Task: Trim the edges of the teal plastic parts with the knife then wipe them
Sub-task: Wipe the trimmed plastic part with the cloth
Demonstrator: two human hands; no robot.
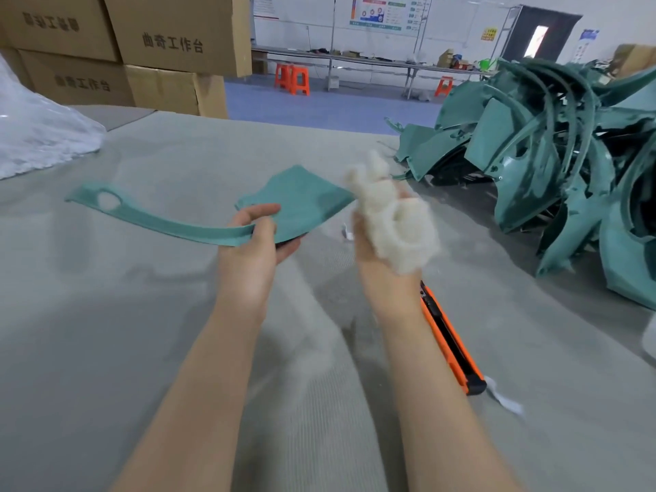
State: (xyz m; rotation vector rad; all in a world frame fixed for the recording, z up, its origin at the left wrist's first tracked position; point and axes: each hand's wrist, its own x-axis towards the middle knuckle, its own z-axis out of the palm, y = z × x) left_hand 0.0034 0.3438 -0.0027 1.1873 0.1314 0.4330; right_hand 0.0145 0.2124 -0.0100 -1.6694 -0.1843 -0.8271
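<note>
Presently in hand: one teal part, one wiping wad

Left hand (255, 236): thumb on top, fingers curled beneath, pinching a flat teal plastic part (301, 204) — a broad panel with a long curved arm reaching left and a round hole near the arm's end. The part is held above the grey ribbed table covering (142, 314).
Right hand (376, 243): fingers closed round a fluffy white fibre wad (394, 214), just beside the panel's right edge; contact cannot be told.
Orange-and-black utility knife (451, 342): lying on the table by the right forearm — unheld.
Heap of teal plastic parts (550, 154): far right.
Stacked brown cardboard boxes (170, 40): back left.
</note>
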